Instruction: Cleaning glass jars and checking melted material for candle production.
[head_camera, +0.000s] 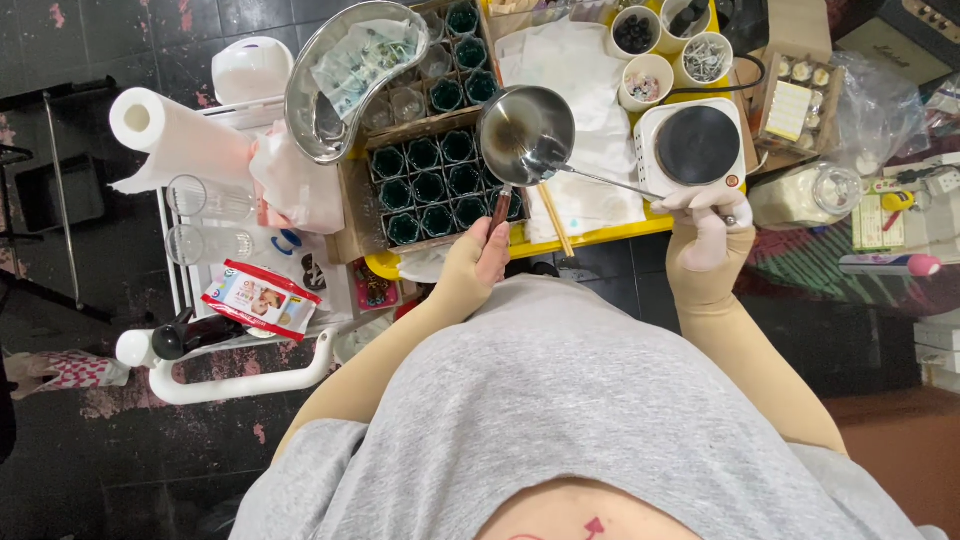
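Left hand (480, 255) is clamping the small pan's (525, 130) handle over the green-glass tray (440, 180); right hand (705, 215) is gripping a thin metal rod (600, 180) — mid-pour, I'd guess; steadiness needed.

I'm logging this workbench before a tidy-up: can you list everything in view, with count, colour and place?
Saucepan: one, steel, above the jar box.
Jars: many, dark green, in a cardboard box.
Hot plate: one, white with black top, right.
Kidney dish: one, steel, top centre.
Paper roll: one, white, left.
Cups: four, white, top.
Left hand: on the saucepan handle.
Right hand: gloved, holding a thin metal tool.
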